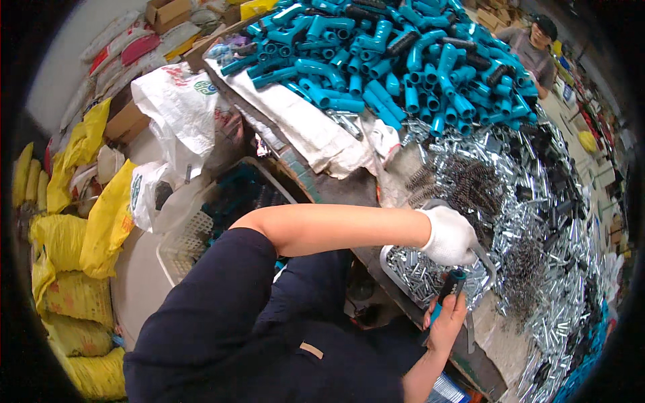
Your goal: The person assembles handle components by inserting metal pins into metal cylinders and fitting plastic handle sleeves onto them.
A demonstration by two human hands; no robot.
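My left hand (449,236), in a white glove, reaches across with its fingers curled down. A curved grey metal bar (488,263) runs beside it; whether the hand grips the bar is hidden. Below it my bare right hand (447,324) is closed around a teal tubular handle with a black grip (453,283), its open end tilted up. Between the hands and the bench edge sits a metal tray (388,267) filled with small silver metal parts (416,274). Dark coil springs (478,188) are heaped just beyond the gloved hand.
Teal tubular handles (376,54) form a large pile at the back. Silver metal pins (557,269) cover the bench's right side. A white crate (181,245) with dark and teal parts stands at left, near yellow sacks (70,295). Another person (531,50) is at far right.
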